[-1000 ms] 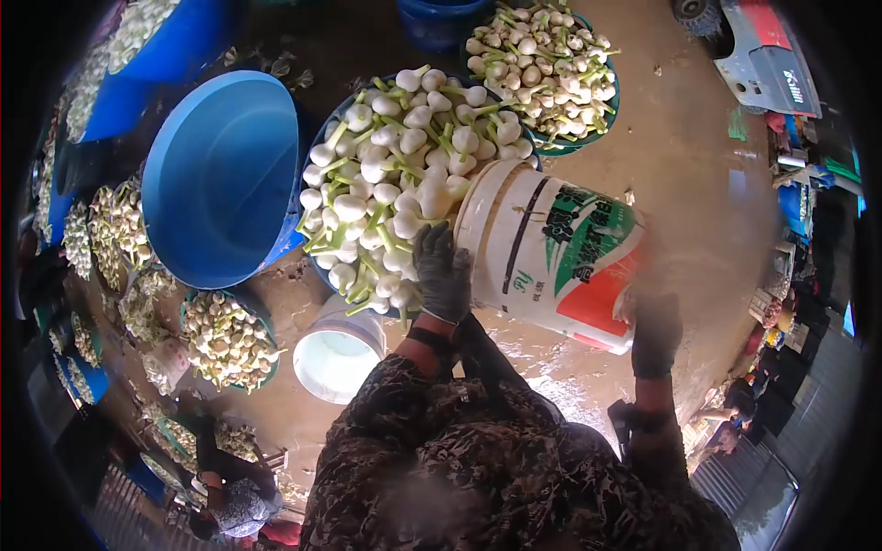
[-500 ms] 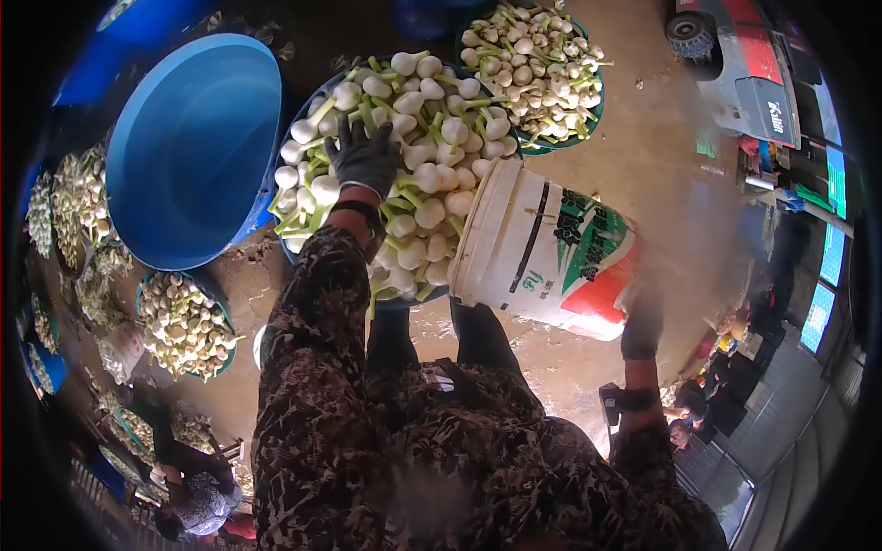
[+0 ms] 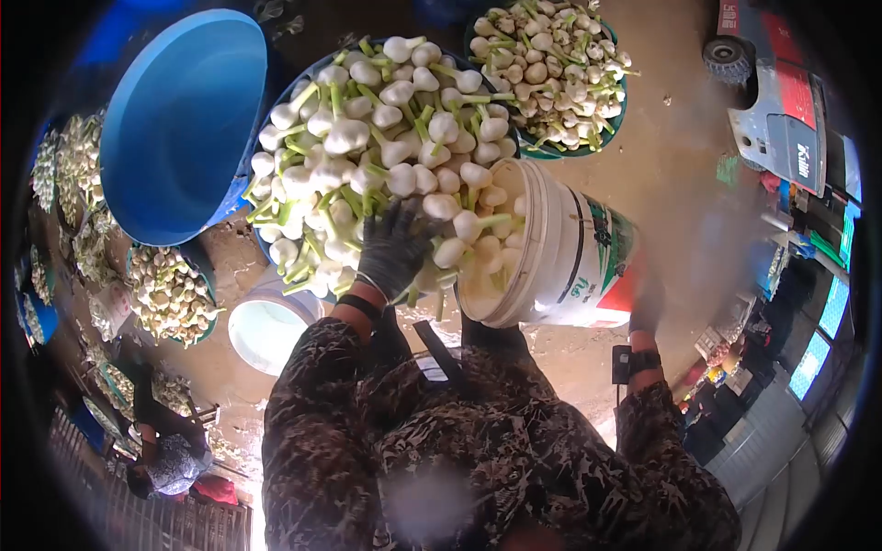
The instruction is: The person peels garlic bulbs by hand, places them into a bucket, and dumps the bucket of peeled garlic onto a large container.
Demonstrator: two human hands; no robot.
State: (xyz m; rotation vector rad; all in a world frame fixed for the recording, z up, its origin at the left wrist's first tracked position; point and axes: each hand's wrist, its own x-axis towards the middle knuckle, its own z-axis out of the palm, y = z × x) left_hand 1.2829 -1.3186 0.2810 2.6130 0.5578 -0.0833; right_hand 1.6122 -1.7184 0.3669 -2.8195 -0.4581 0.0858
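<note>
A large tub [image 3: 268, 241] in front of me is heaped with white garlic bulbs [image 3: 347, 136] with cut green stems. My left hand [image 3: 395, 250], in a dark glove, lies on the bulbs at the near side of the heap, fingers apart, close to the bucket mouth. A white plastic bucket [image 3: 560, 248] with green and red print is tipped on its side, its mouth toward the heap. Garlic bulbs show inside the mouth and along its lip. My right hand [image 3: 647, 308] is at the bucket's base, holding it tilted; a blurred patch smears its fingers.
An empty blue tub [image 3: 179, 129] stands tilted at the left. More garlic fills tubs at the back [image 3: 551, 83] and left [image 3: 170, 294]. A white bucket [image 3: 271, 326] stands near my left arm. A vehicle [image 3: 776, 101] is at the right, and another person [image 3: 175, 459] at lower left.
My left hand has moved from the middle of the heap down to its near edge by the bucket. The bucket mouth has turned toward me, so bulbs inside it now show.
</note>
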